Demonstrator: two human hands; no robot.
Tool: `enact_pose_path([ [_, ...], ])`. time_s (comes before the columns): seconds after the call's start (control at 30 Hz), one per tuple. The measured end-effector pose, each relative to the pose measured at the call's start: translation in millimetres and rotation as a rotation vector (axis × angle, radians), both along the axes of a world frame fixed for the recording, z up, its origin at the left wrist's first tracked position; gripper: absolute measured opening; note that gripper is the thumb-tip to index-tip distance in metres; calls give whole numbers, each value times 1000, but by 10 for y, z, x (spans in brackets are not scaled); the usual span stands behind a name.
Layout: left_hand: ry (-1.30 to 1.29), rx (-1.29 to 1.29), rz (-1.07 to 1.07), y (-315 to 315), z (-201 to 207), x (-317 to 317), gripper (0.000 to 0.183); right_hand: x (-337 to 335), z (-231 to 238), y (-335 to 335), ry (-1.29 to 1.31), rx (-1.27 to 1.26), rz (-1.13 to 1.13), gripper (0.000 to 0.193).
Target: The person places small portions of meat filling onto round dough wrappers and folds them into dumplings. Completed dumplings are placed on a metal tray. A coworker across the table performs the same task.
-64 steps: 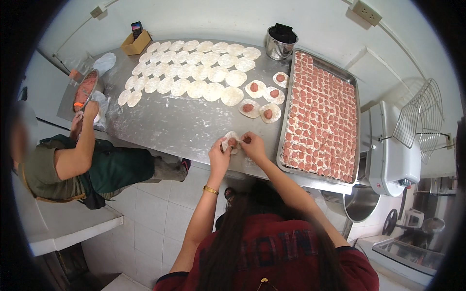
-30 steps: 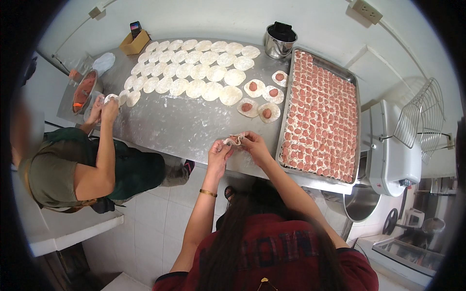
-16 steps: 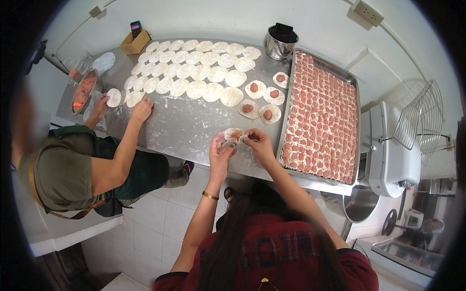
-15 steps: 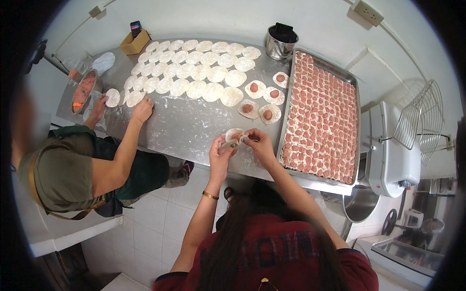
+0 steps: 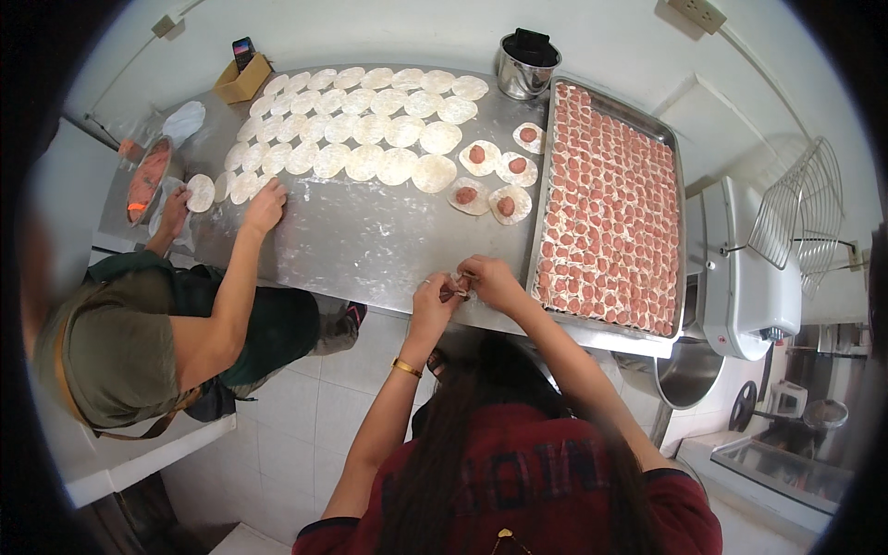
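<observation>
Close to the table's near edge, a dumpling (image 5: pixel 460 287) is held between both my hands, its round wrapper gathered up around pink meat filling. My left hand (image 5: pixel 431 310) grips it from the left with bent fingers. From the other side my right hand (image 5: pixel 495 282) pinches the wrapper's edge. Fingers cover much of the dumpling. Beyond my hands lie several wrappers topped with meat (image 5: pixel 478 155). On my right, a large metal tray (image 5: pixel 542 208) holds rows of shaped dumplings (image 5: pixel 606 213) with pink tops.
Flat wrappers (image 5: pixel 370 129) overlap in rows across the steel table (image 5: pixel 356 231). At left, a co-worker's hands (image 5: pixel 266 205) handle wrappers beside a bowl of pink filling (image 5: pixel 151 180). A metal pot (image 5: pixel 525 79) stands at the back; a white mixer (image 5: pixel 754 264) stands right of the tray.
My hands have drawn closer together and slightly nearer to me. The wrapper, spread wider before, is now gathered more tightly around the filling. The whole view has shifted slightly.
</observation>
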State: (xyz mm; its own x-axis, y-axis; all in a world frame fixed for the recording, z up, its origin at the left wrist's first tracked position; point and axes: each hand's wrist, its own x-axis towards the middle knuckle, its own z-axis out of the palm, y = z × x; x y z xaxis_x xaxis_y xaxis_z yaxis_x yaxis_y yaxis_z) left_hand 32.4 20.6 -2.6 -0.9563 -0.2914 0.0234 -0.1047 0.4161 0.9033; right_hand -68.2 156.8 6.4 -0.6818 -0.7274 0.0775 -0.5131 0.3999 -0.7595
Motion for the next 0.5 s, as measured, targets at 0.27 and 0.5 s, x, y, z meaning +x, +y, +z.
enact_pose_path([
  [0.27,-31,71,7,4,103,-19,35,206,180,101,138,52,-66,18],
  [0.5,-94,25,-62,-20,82,36,34,254,51,82,64,-11,-84,18],
])
